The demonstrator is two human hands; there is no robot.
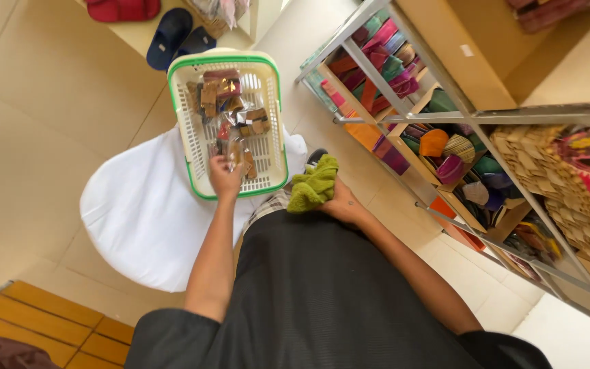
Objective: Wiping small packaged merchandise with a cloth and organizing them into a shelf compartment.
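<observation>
The left hand (225,176) reached into a white plastic basket with a green rim (276,109), its fingers pinched together on a small clear packet (235,150) near the basket's near end. More packets of the same kind — small brown and red items in clear wrap (227,102) — lay heaped in the far half of the basket. The basket rested on a white rounded stool or seat (138,205) just in front of the person.

The right hand (341,203) was closed on a green cloth (314,183), bunched up and held just beside the basket's right corner, close against the person's black garment (308,294).

To the right stood a metal-framed shelf unit (404,102) packed with small coloured pouches — pink, teal, orange and purple (438,147). A lower shelf held woven straw-coloured goods (534,164). Beyond the basket, a pair of dark blue slippers (172,34) lay on the tiled floor (35,102).
</observation>
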